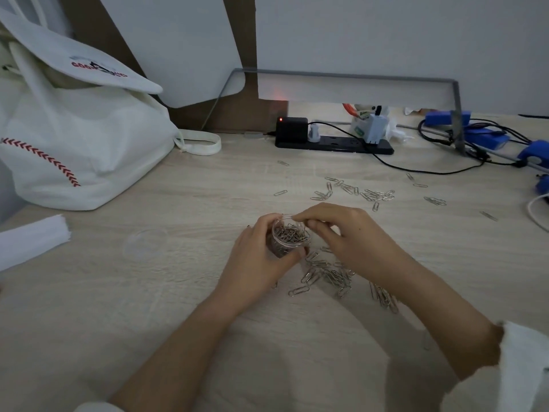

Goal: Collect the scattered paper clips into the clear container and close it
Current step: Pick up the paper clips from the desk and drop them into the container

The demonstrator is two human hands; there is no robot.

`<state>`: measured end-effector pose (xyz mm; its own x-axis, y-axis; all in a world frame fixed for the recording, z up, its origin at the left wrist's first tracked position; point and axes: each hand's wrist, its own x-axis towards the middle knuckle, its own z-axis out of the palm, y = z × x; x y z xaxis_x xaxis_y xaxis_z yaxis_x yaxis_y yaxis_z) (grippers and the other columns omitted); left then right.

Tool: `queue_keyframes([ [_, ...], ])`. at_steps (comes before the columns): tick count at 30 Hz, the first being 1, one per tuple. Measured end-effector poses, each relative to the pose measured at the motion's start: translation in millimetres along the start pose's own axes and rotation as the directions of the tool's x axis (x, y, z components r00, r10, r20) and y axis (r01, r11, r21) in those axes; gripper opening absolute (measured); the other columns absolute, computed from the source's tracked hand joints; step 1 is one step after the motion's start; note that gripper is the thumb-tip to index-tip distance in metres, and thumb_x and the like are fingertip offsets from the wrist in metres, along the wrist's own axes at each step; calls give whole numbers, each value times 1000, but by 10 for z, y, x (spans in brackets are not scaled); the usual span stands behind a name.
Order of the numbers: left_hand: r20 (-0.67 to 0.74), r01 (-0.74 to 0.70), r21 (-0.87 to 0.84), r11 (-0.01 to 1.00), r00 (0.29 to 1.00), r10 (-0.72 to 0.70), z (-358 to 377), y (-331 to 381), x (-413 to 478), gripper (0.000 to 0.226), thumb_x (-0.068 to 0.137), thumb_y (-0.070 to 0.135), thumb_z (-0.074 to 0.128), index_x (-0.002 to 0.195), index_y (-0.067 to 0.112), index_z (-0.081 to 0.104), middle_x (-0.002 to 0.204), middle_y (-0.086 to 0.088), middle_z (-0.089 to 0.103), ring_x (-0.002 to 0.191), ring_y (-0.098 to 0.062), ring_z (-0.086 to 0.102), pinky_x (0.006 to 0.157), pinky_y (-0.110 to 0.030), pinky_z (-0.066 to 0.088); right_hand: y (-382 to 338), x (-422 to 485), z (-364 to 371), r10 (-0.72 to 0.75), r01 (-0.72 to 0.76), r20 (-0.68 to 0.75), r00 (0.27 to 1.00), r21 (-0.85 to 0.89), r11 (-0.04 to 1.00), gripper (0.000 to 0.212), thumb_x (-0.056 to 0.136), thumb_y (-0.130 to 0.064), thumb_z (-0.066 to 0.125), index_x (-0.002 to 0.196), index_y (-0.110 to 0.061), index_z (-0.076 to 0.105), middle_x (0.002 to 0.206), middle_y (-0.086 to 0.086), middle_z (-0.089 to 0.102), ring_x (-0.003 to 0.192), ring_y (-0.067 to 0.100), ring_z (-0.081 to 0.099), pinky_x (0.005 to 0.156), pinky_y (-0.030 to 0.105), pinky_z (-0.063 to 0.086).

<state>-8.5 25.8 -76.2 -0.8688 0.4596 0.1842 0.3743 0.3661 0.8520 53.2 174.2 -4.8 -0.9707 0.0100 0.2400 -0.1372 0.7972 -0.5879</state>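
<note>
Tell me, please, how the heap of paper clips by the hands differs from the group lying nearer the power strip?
The near heap is dense and tangled, lying right beside the clear container that the left hand holds; the far group is thin and spread out, with several clips lying singly. The near heap is partly hidden under the right hand; the far group lies in full view. Both are silvery clips on the wooden desk.

A pale wooden worktop (148,307) is carrying scattered paper clips (326,273), a clear lid (145,243), a white bag (80,138), a black power strip (335,142) and white paper (29,240).
</note>
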Motion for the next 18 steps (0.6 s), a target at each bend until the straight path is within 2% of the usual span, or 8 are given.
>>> queue_keyframes([
  [3, 1, 17, 20, 1000, 1000, -17, -24, 28, -13, 64, 60, 64, 66, 115, 40, 43, 115, 14, 58, 114, -11, 52, 98, -37, 43, 251, -287, -163, 105, -107, -59, 993, -32, 994, 28, 93, -23, 43, 115, -24, 60, 117, -13, 59, 107, -3, 48, 85, -1, 32],
  [6, 4, 27, 5, 1000, 1000, -27, -32, 63, -20, 64, 65, 54, 73, 118, 33, 46, 115, 12, 57, 114, -11, 52, 99, -32, 41, 579, -670, -277, 285, -290, -117, 951, -33, 956, 34, 93, -28, 40, 125, -25, 50, 135, -11, 45, 126, 6, 37, 99, 15, 25],
  [8, 4, 28, 15, 999, 1000, -28, -39, 74, -21, 60, 70, 46, 74, 121, 31, 45, 115, 12, 56, 114, -10, 51, 95, -27, 39, 713, -868, -269, 370, -382, -147, 917, -58, 922, 42, 92, -31, 38, 133, -22, 41, 146, -4, 34, 135, 10, 28, 107, 21, 17],
  [10, 2, 27, 19, 999, 1000, -27, -39, 84, -24, 58, 72, 41, 74, 121, 30, 45, 115, 11, 56, 112, -9, 52, 93, -24, 38, 742, -975, -176, 366, -384, -154, 918, -113, 916, 48, 91, -38, 35, 136, -20, 37, 150, -1, 28, 139, 11, 21, 111, 24, 11],
  [12, 3, 25, 3, 1000, 1000, -25, -39, 94, -31, 57, 73, 38, 74, 121, 28, 46, 115, 11, 57, 110, -7, 53, 90, -20, 39, 680, -992, -54, 318, -335, -128, 939, -143, 931, 50, 92, -43, 31, 138, -22, 34, 150, -5, 26, 139, 7, 17, 114, 25, 8],
  [15, -3, 28, -11, 1000, 1000, -29, -50, 118, -57, 57, 74, 35, 74, 122, 26, 46, 115, 13, 56, 103, 0, 53, 80, -7, 35, 544, -934, 66, 276, -283, -98, 956, -61, 957, 45, 94, -34, 34, 138, -25, 31, 151, -10, 24, 138, 1, 15, 112, 19, 7],
  [18, -73, 44, -54, 998, 996, -48, -76, 129, -72, 58, 73, 35, 74, 123, 26, 47, 120, 12, 56, 103, 5, 52, 77, -10, 36, 404, -889, 98, 260, -261, -155, 953, 11, 965, 45, 94, -35, 36, 138, -26, 31, 151, -11, 23, 137, -2, 13, 113, 18, 8],
])
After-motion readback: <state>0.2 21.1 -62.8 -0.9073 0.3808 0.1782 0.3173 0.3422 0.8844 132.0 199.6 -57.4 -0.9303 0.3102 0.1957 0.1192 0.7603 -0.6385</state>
